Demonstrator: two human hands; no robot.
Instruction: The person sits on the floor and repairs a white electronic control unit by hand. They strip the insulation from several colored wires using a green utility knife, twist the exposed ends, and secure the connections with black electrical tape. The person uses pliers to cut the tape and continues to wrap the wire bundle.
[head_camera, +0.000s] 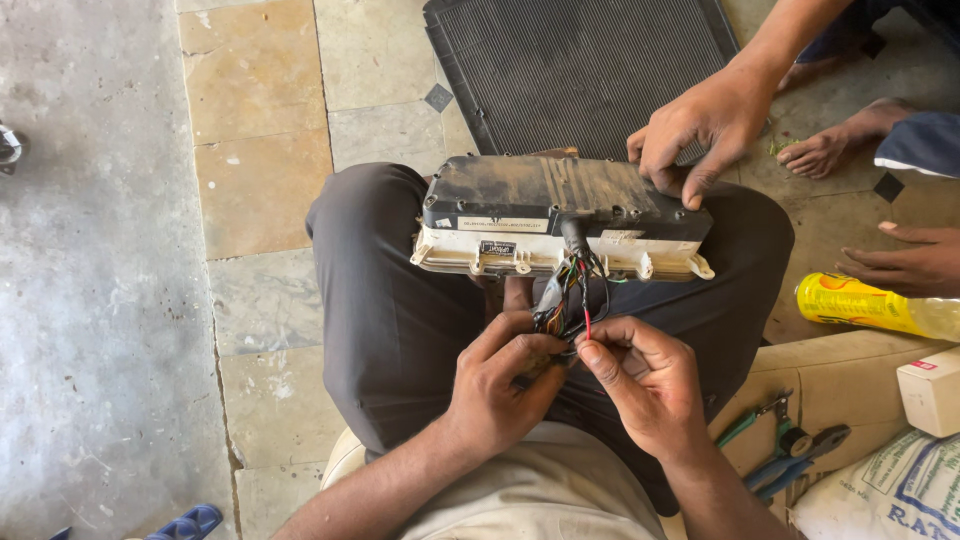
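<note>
- The bundle of coloured wires hangs from the back of a dusty instrument panel that lies across the seated person's lap; the wires are still loose and spread, none taped or tied that I can see.
- The right hand pinches a single red wire between thumb and forefinger, just below the panel.
- The left hand is closed around the rest of the wires, holding them bunched and steady.
- By my reckoning the wiring work is mid-way: one strand is singled out and the others wait their turn.
- Another person's hand rests its fingers on the panel's far top edge, bracing it.
- A black finned radiator lies on the stone floor beyond the knees.
- To the right, blue-handled pliers lie unused on a cardboard box, with a yellow bottle beside it.
</note>
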